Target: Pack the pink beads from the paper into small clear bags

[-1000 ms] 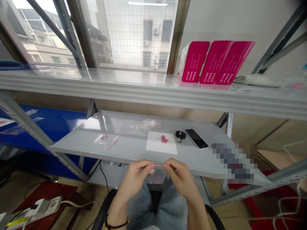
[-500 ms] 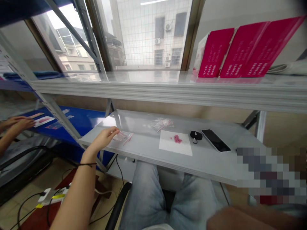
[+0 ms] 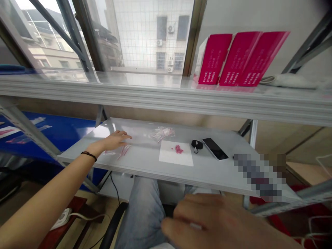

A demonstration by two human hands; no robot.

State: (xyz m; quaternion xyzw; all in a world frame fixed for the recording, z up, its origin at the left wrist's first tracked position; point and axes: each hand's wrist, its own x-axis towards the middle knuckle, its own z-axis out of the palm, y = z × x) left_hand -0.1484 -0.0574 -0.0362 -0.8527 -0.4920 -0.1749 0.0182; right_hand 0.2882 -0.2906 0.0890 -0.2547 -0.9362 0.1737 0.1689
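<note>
My left hand [image 3: 112,141] stretches over the left part of the grey table, its fingers apart and nothing in them. Beneath and beside it lie small clear zip bags [image 3: 123,152] with red seal strips, partly covered by the hand. My right hand [image 3: 199,218] is close to the camera above my lap, blurred, with its fingers bent. Whether it holds anything, I cannot make out. On a white paper sheet [image 3: 168,157] rests a small heap of pinkish-red beads [image 3: 178,149], with a stray one or two beside it.
Behind the sheet is a pile of clear bags [image 3: 162,134]. A black case with a clip [image 3: 197,144] and a phone [image 3: 215,148] lie to its right. A shelf [image 3: 145,97] with pink boxes [image 3: 241,58] spans above. A blue table [image 3: 64,129] adjoins on the left.
Both hands held a small zip bag over my lap; they have since parted. My left hand went to the bags at the left and opened. My right hand came up near the camera.
</note>
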